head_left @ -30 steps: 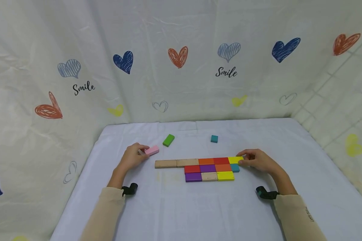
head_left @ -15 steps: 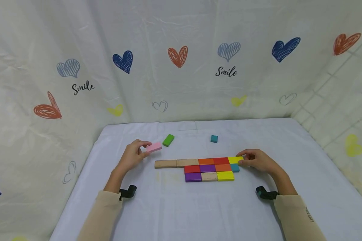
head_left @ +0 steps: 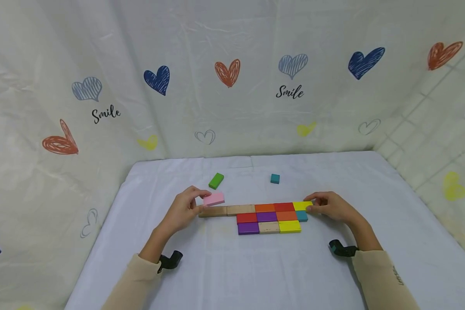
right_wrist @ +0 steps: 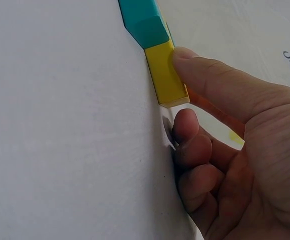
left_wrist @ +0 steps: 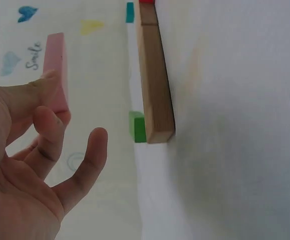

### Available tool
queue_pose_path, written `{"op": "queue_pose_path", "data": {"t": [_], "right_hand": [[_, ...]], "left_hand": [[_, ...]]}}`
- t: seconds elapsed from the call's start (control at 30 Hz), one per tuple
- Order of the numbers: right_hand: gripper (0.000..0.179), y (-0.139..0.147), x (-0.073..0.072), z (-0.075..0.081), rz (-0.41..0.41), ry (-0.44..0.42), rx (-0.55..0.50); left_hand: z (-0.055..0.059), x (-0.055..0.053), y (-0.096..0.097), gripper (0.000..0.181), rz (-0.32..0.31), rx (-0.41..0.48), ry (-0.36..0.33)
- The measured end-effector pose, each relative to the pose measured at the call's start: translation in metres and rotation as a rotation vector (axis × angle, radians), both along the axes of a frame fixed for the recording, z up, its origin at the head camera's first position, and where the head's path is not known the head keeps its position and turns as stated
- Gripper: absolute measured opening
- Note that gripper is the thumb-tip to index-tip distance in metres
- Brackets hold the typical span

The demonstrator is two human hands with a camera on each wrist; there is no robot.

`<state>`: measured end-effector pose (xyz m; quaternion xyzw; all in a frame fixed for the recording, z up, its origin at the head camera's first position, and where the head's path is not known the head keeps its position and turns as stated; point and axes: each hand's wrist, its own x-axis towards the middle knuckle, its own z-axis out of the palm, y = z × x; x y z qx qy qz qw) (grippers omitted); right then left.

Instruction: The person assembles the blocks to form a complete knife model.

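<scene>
My left hand (head_left: 184, 209) pinches a pink block (head_left: 214, 199) between thumb and fingers. In the left wrist view the pink block (left_wrist: 55, 75) is off the table, with the other fingers loosely bent. It hangs over the left end of the far row, just behind a plain wooden block (head_left: 213, 211). That row runs on through another plain block (head_left: 241, 209), an orange block (head_left: 265, 208) and a red one (head_left: 283, 207) to a yellow block (head_left: 301, 206). My right hand (head_left: 333, 206) pinches this yellow block at its right end, remaining fingers curled.
Two shorter rows adjoin the near side, including a teal block (head_left: 302, 216), a purple block (head_left: 248, 228) and another yellow block (head_left: 289, 226). Farther back lie a loose green block (head_left: 216, 181) and a small teal block (head_left: 275, 178). A patterned cloth (head_left: 252, 112) hangs behind the table.
The left hand has lifted the pink block and carried it rightward, from beside the green block to over the far row's left end. My right hand has stayed at the yellow block.
</scene>
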<state>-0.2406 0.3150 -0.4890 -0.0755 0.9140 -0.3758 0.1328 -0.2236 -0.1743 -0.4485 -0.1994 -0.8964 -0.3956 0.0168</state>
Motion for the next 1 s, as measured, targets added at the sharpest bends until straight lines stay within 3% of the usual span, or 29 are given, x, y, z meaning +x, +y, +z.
{"op": "queue_pose_path", "data": {"t": [0.27,0.63,0.8,1.0], "right_hand": [[0.040,-0.001,0.000,0.001,-0.005,0.001,0.011],[0.040,-0.001,0.001,0.002,-0.010,0.004,0.010],[0.041,-0.003,0.002,0.004,-0.005,0.005,-0.001],[0.042,-0.003,0.002,0.005,-0.014,-0.008,0.009]], "left_hand": [[-0.005,0.015,0.022,0.038,-0.079,-0.002,0.004],[-0.011,0.037,0.051,0.038,-0.201,-0.074,-0.059],[-0.016,0.042,0.061,0.038,-0.230,-0.112,-0.088],[-0.021,0.046,0.069,0.036,-0.260,-0.176,-0.065]]}}
